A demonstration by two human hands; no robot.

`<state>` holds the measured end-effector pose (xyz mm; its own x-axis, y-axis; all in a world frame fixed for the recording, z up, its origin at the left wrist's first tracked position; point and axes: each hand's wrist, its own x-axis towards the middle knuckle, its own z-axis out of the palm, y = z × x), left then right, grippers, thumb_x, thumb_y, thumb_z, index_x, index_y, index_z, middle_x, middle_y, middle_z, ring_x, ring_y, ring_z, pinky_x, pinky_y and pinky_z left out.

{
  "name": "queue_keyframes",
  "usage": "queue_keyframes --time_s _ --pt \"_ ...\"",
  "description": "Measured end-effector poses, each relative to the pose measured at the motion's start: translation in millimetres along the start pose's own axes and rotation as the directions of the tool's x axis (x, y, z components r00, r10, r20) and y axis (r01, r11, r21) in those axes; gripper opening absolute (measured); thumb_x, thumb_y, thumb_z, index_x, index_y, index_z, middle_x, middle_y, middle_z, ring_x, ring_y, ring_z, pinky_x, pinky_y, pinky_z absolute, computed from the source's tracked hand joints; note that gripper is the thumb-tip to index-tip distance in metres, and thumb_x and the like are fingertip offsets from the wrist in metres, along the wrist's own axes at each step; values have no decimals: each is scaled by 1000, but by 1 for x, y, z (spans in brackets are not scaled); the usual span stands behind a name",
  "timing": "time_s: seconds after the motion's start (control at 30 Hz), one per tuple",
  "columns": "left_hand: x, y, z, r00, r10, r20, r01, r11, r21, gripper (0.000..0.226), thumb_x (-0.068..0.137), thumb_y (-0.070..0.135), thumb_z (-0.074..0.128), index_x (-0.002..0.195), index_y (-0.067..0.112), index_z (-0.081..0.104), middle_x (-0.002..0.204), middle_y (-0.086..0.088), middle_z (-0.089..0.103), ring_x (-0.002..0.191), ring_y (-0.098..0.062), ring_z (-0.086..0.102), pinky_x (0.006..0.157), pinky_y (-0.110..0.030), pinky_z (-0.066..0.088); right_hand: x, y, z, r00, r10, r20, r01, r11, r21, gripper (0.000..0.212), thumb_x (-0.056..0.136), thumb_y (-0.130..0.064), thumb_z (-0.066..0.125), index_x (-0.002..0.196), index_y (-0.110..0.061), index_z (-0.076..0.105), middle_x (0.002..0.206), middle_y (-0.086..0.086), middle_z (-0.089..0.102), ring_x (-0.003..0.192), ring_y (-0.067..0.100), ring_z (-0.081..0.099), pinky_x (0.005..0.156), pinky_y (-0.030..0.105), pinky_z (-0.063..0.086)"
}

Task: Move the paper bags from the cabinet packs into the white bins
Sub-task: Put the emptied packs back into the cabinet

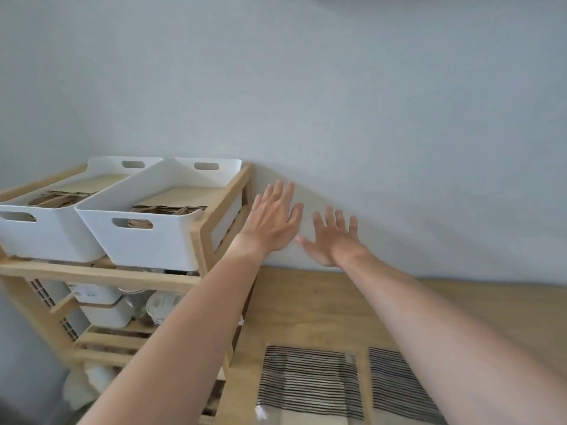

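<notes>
Hands empty, bags binned

Packs with black stripes [310,381] lie nearest us on the wooden cabinet top [322,305]. Beyond them we hold our left hand [271,220] and right hand [334,239] out flat, fingers spread, gripping nothing. Farther left, two white bins [147,237] on the wooden shelf [211,237] hold brown paper bags [167,209].

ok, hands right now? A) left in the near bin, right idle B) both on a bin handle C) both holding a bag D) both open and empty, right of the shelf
D: the left hand and right hand are spread flat and empty beside the wooden shelf, clear of the white bins.
</notes>
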<state>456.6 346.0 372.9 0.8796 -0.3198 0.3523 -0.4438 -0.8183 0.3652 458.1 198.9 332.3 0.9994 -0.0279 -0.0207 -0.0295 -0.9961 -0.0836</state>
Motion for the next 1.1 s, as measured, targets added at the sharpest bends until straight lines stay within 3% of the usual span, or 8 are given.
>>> queue_keyframes --time_s 0.3,0.4,0.47,0.57,0.67,0.77,0.93,1.1 --pt "-133 -15 145 918 -284 276 270 959 89 60 104 39 27 156 12 16 164 -13 12 150 -32 13 119 -48 13 -112 50 138 980 67 185 -90 989 118 82 98 -58 35 158 -19 -5 162 16 -20 151 36 -10 118 60 -5" --pt "-189 -27 191 833 -423 356 394 906 155 62 103 42 26 156 14 13 164 -11 8 149 -35 13 119 -50 17 -148 50 195 947 70 314 -116 985 131 82 98 -62 31 158 -20 -6 162 18 -21 150 41 -9 118 60 1" --pt "-226 -30 213 730 -552 403 508 833 221 65 102 44 30 157 16 9 164 -15 2 149 -39 10 119 -52 17 -175 46 228 922 88 376 -151 978 141 83 98 -63 30 158 -20 -8 161 20 -21 150 41 -7 118 57 8" --pt "-270 -36 235 584 -703 405 651 704 282 69 99 48 34 155 16 11 161 -22 7 143 -42 21 111 -54 27 -213 37 265 943 118 313 -147 986 73 79 99 -57 30 158 -16 -2 160 25 2 143 42 17 114 51 22" --pt "-313 -38 248 699 -659 279 555 746 368 62 96 51 40 145 16 28 135 -20 45 118 -38 46 91 -48 44 -247 22 288 967 129 218 -145 988 56 69 101 -51 28 156 -13 10 141 24 33 122 38 40 102 47 34" --pt "-337 -31 249 784 -591 193 516 792 327 56 97 46 43 142 15 31 116 -17 49 99 -38 56 76 -45 49 -267 11 302 987 105 124 -115 990 76 61 102 -43 38 152 -11 26 129 24 46 110 37 49 92 46 38" --pt "-371 -15 243 781 -589 208 526 800 289 50 103 41 33 148 21 24 112 -17 58 88 -41 65 61 -40 42 -288 -5 310 981 182 62 -188 976 108 63 100 -36 50 148 0 31 123 24 53 103 36 53 91 45 36" --pt "-415 0 229 786 -587 193 582 808 89 36 103 29 36 136 14 33 98 -19 67 88 -43 64 65 -44 44 -335 -12 313 967 256 23 -256 956 144 62 93 -38 53 141 -1 41 108 17 59 96 34 52 84 46 35"
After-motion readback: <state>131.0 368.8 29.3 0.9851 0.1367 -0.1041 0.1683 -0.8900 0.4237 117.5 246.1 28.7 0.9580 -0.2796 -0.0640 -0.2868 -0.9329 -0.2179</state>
